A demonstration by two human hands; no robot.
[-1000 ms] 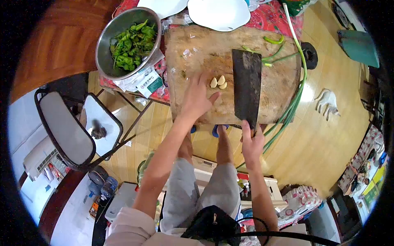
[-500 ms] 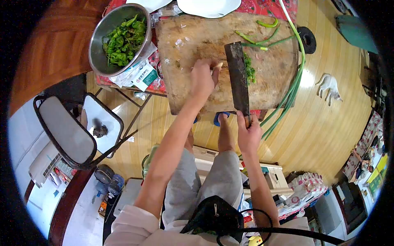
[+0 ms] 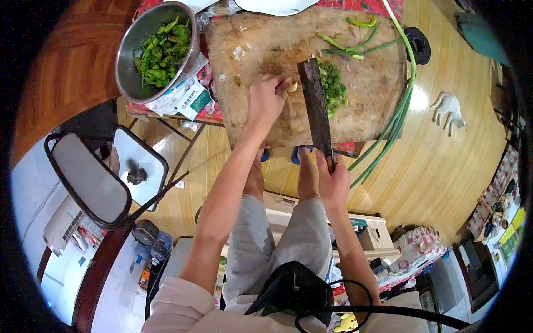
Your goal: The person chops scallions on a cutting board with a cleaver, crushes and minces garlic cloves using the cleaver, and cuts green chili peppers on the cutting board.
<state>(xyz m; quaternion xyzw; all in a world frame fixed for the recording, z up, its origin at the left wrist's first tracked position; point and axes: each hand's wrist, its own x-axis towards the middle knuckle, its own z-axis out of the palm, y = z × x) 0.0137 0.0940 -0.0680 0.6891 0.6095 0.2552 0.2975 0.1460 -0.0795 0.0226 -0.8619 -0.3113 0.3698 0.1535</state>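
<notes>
My right hand (image 3: 335,176) is closed around the handle of a dark-bladed cleaver (image 3: 315,105), whose blade points away from me over the wooden cutting board (image 3: 250,39). A pile of chopped green onion (image 3: 333,89) lies along the blade's right side. Left of the blade, my left hand (image 3: 266,97) pinches a small pale piece that looks like a garlic clove (image 3: 292,87), just above the board. White peel scraps (image 3: 239,51) are scattered near the board's left side.
A metal bowl of green peppers (image 3: 166,55) stands left of the board. Long green onions (image 3: 401,114) hang over its right edge, with green pieces (image 3: 361,22) at the back. A folding chair (image 3: 91,177) is at left; a white cat (image 3: 448,110) lies on the floor at right.
The cleaver has shifted slightly left, and more of the chopped green onion shows beside it. My left hand has moved a little left and up with the garlic clove.
</notes>
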